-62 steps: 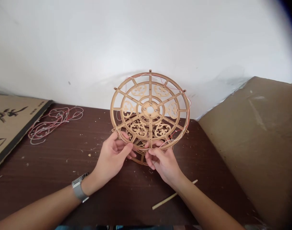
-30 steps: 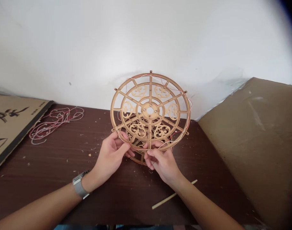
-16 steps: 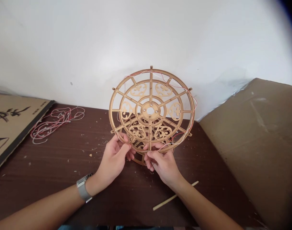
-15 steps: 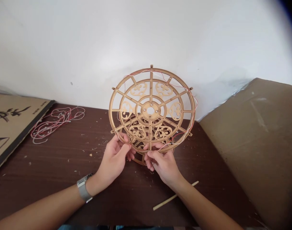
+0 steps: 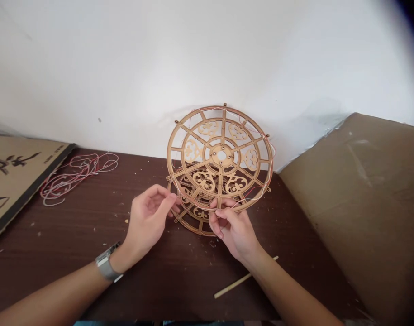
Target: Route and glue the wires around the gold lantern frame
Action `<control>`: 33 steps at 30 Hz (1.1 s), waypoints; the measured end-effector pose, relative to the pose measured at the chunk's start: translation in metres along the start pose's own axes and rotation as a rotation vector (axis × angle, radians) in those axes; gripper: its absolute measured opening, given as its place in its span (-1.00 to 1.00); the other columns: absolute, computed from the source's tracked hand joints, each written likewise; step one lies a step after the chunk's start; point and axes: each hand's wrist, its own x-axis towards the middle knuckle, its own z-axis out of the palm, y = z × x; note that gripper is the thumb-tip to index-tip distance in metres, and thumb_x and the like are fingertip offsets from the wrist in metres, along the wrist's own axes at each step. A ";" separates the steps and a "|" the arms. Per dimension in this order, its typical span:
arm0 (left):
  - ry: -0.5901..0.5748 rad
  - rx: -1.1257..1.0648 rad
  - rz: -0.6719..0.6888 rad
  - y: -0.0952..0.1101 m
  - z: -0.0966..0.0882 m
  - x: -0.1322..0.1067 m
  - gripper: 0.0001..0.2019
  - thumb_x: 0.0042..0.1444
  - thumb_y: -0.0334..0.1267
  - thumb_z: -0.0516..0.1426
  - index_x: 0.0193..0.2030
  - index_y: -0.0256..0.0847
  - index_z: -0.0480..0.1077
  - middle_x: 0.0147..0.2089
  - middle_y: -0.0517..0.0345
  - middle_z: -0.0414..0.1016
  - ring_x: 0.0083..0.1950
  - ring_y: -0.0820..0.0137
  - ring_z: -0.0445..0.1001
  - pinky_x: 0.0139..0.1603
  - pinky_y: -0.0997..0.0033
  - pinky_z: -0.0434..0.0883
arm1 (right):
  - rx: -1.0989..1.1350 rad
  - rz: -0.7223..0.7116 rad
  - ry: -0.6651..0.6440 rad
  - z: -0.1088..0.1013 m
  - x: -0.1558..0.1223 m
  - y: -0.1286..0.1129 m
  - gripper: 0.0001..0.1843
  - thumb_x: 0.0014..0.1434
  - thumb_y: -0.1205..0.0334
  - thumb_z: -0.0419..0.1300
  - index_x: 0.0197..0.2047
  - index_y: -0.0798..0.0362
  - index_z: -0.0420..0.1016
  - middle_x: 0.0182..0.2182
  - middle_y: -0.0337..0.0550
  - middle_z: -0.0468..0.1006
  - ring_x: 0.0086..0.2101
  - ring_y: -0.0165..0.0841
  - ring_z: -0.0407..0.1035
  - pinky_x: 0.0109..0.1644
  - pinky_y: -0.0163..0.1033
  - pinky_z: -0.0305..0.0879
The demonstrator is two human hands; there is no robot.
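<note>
Two round wooden frames [image 5: 220, 156], one stacked over the other, sit near the middle of the view, above the far half of the dark wood table [image 5: 57, 267]. The upper frame is tilted toward the camera, with six scrolled heart-like cutouts and a round hub. The lower frame [image 5: 193, 225] shows past the upper one at lower left, its rim fanning out from behind. Thin red and white wires [image 5: 257, 197] run loosely along the upper rim. Whether the lower frame touches the table is hard to tell.

The right hand [image 5: 234, 231] is closed on the bottom rim of the upper frame, thumb in front and fingers passing behind. The left hand [image 5: 147, 213] is off the upper frame, half open with fingers curled, its fingertips just beside the lower frame's edge. Contact there cannot be told. A metal-look watch [image 5: 105, 267] sits on the left wrist.

One tangled bundle of red and white wires [image 5: 79, 174] lies on the table, well left of the left hand. One thin wooden stick [image 5: 244, 283] lies just below the right wrist. Two cardboard sheets flank the table: one with black brush lettering [image 5: 13, 181] at left, one plain [image 5: 349, 203] at right. A white wall [image 5: 159, 59] rises behind, and wood crumbs dot the tabletop.
</note>
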 end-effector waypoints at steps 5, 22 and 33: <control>0.081 0.198 0.205 -0.001 -0.007 0.003 -0.83 0.34 -0.17 0.36 -0.15 -0.19 0.52 -0.23 0.08 0.68 -0.24 0.33 0.69 -0.12 0.37 0.63 | -0.001 -0.016 -0.017 0.000 -0.001 0.002 -0.70 0.04 0.16 0.35 -0.21 0.12 0.43 -0.53 -0.29 0.46 -0.64 -0.54 0.25 -0.61 -0.47 0.11; 0.139 0.242 0.143 -0.003 0.003 -0.001 -0.82 0.23 -0.32 0.32 -0.29 -0.14 0.37 -0.40 0.26 0.52 -0.45 0.45 0.52 -0.40 0.49 0.47 | -0.078 0.050 0.008 0.003 -0.003 0.013 -0.62 0.01 0.07 0.37 -0.21 0.13 0.42 -0.54 -0.28 0.46 -0.65 -0.51 0.25 -0.62 -0.45 0.11; -0.216 0.734 0.766 0.005 -0.020 0.018 -0.88 0.38 -0.26 0.31 -0.08 -0.05 0.74 -0.17 0.08 0.75 -0.23 0.36 0.68 -0.19 0.40 0.56 | -0.142 0.009 0.038 -0.001 -0.001 0.015 -0.66 0.03 0.11 0.34 -0.20 0.13 0.43 -0.53 -0.25 0.48 -0.64 -0.50 0.29 -0.62 -0.47 0.10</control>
